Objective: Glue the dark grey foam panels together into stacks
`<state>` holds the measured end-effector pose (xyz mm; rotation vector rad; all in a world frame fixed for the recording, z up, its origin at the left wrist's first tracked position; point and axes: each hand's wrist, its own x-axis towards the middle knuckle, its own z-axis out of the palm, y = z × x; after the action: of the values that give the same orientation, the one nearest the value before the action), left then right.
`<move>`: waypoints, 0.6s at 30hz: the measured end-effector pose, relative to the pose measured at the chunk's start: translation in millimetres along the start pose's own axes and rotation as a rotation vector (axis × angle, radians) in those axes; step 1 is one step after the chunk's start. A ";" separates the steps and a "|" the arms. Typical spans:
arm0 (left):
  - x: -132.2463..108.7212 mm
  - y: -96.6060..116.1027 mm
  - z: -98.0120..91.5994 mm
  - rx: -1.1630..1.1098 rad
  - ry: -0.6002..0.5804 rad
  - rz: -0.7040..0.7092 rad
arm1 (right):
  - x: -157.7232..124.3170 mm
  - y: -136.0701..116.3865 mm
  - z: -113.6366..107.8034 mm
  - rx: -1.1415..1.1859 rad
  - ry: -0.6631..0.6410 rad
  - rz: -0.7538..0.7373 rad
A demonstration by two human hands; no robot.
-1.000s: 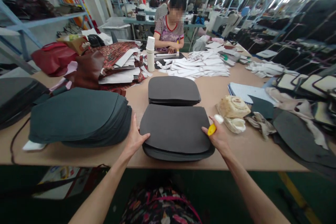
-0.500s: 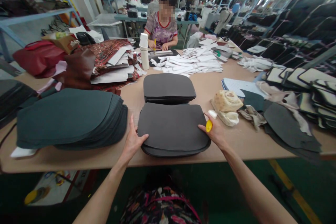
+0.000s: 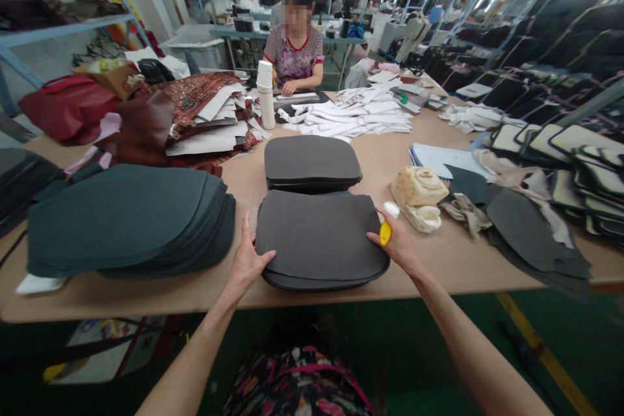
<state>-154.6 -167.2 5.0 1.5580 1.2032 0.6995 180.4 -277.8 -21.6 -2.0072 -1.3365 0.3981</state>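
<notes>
A stack of dark grey cut panels (image 3: 316, 234) with rounded corners lies in front of me near the table's front edge. My left hand (image 3: 249, 259) grips its left side, thumb on the top panel and fingers down along the edge. Around the right side is my right hand (image 3: 397, 244), its thumb also on top. That hand also holds a small yellow tool (image 3: 385, 233); its kind is not clear, and a white bit shows beside it. Just behind stands a second stack of grey panels (image 3: 312, 159).
Dark green panels (image 3: 121, 214) are piled at left, beside brown patterned material (image 3: 195, 104). A white bottle (image 3: 266, 101) and white strips (image 3: 361, 110) lie farther back, where a co-worker (image 3: 295, 45) works. A cream-coloured block (image 3: 419, 188) and grey pieces (image 3: 531, 227) are at right.
My hands keep their hold on the front stack, with hardly any movement. The view shifts slightly. Across the table, the co-worker's head and arms have moved.
</notes>
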 end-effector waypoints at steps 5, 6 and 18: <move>-0.5 -3.6 1.8 0.196 0.009 0.133 | -2.2 -3.5 2.7 0.001 0.014 -0.008; -1.1 -3.7 2.6 0.291 0.029 0.180 | -2.9 -5.0 3.2 -0.004 0.014 -0.005; 4.2 -5.3 19.5 1.007 -0.384 0.396 | 11.5 -3.1 6.0 0.029 -0.033 -0.001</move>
<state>-138.1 -170.3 -6.9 2.6604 0.9881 -0.0493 179.7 -264.5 -22.5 -1.9839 -1.3436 0.4494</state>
